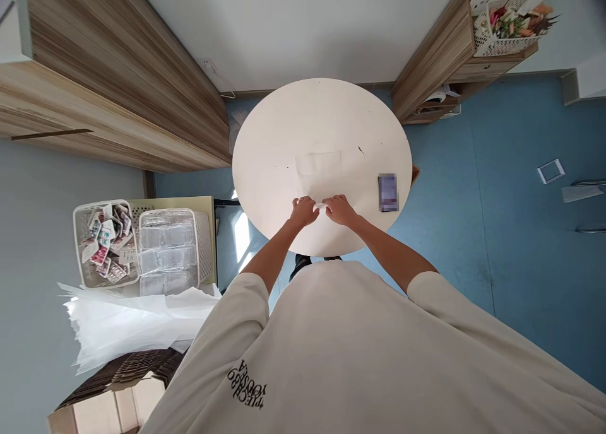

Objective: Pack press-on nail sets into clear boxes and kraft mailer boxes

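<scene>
A clear plastic sheet (322,164), possibly a flat bag, lies on the round white table (284,118) in front of me. At its near end, my left hand (304,211) has its fingers bent and closed on the edge. My right hand (339,209) grips the same edge a short way to the right, fingers also curled. Between the two hands a whitish folded bit of the sheet shows. What the fingertips pinch is partly hidden. To the right of my right hand, apart from it, lies a blurred purple-blue rectangular item (388,192).
On the left, a white basket (78,245) holds small packets, and another basket (204,245) holds clear plastic boxes. White sheets (137,320) and stacked cardboard (113,402) lie nearer me. Wooden cabinets (118,62) stand at left; a wooden shelf unit (435,62) stands at right.
</scene>
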Tool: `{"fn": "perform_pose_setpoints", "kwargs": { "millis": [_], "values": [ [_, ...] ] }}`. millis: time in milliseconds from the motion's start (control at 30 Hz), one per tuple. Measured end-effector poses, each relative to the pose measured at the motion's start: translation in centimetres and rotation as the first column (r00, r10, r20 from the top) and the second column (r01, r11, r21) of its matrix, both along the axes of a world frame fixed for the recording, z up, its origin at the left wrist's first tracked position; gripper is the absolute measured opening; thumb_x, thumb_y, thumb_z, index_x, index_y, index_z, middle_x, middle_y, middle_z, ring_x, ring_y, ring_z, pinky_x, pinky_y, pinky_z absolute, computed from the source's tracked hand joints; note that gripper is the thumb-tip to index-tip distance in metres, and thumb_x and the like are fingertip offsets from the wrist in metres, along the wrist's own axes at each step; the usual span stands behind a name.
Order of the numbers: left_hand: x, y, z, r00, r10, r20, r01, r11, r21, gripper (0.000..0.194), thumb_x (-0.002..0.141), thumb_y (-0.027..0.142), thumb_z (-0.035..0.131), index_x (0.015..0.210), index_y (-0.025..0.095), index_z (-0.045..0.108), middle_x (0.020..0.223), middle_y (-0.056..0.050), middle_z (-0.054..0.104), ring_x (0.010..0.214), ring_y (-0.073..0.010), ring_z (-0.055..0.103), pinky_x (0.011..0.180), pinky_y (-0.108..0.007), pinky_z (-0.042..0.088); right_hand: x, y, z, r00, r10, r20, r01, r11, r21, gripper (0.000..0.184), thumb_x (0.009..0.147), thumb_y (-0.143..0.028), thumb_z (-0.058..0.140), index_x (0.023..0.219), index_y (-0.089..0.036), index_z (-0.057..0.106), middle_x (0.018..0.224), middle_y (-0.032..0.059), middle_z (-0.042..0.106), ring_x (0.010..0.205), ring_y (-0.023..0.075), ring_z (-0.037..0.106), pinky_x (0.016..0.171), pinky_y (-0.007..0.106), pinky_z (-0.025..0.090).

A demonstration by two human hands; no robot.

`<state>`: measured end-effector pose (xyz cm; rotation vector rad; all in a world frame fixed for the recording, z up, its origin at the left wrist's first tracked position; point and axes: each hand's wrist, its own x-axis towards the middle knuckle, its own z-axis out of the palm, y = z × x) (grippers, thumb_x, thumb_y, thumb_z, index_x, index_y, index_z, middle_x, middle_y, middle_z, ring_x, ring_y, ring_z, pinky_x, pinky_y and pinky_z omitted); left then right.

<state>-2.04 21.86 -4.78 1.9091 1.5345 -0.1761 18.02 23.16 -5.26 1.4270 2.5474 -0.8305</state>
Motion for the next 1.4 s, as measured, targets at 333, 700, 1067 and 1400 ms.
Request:
{"fn": "perform_pose_setpoints", "kwargs": {
  "millis": [333,700,1067,1400],
  "values": [
    [0.9,0.3,-0.8,0.994,0.006,-0.109,0.006,0.994,0.107,0.042,0.101,0.027,0.05,0.14,0.018,0.061,0.142,-0.019,0.066,0.141,-0.036,0.055,0.125,-0.057,0.03,-0.1,0.9,-2.6,0.996,-0.091,-0.004,0.091,0.994,0.057,0.036,0.103,-0.015,0.045,0.13,-0.019,0.067,0.136,0.0159,0.067,0.123,0.0334,0.058,0.106,0.047,0.04],
    [-0.2,-1.7,-0.9,0.975,-0.22,-0.01,0.215,0.94,0.264,0.063,0.095,0.018,0.054,0.157,0.016,0.049,0.166,-0.019,0.048,0.163,-0.0343,0.031,0.132,-0.06,0.019,0.3,-1.8,-2.3,0.997,-0.063,-0.047,0.069,0.99,0.124,0.035,0.101,-0.018,0.052,0.134,-0.018,0.064,0.148,0.0171,0.06,0.135,0.0354,0.051,0.114,0.05,0.036],
    [-0.1,-2.4,-1.1,0.983,-0.182,0.023,0.171,0.952,0.253,0.07,0.093,0.016,0.052,0.162,0.017,0.045,0.164,-0.018,0.051,0.16,-0.0344,0.037,0.132,-0.062,0.018,0.3,-2.3,-2.5,0.999,-0.012,-0.037,0.015,0.994,0.104,0.047,0.092,-0.014,0.06,0.139,-0.019,0.062,0.154,0.0175,0.058,0.145,0.0363,0.048,0.121,0.055,0.027],
    [-0.7,-1.7,-0.1,0.977,-0.205,0.05,0.188,0.953,0.236,0.039,0.101,0.026,0.044,0.129,0.017,0.069,0.13,-0.017,0.074,0.149,-0.0344,0.051,0.133,-0.064,0.014,0.8,-0.5,0.6,0.997,0.024,-0.076,-0.028,0.998,-0.052,0.034,0.102,-0.031,0.052,0.128,-0.021,0.07,0.123,0.013,0.076,0.128,0.0335,0.061,0.116,0.05,0.032]
  ]
}}
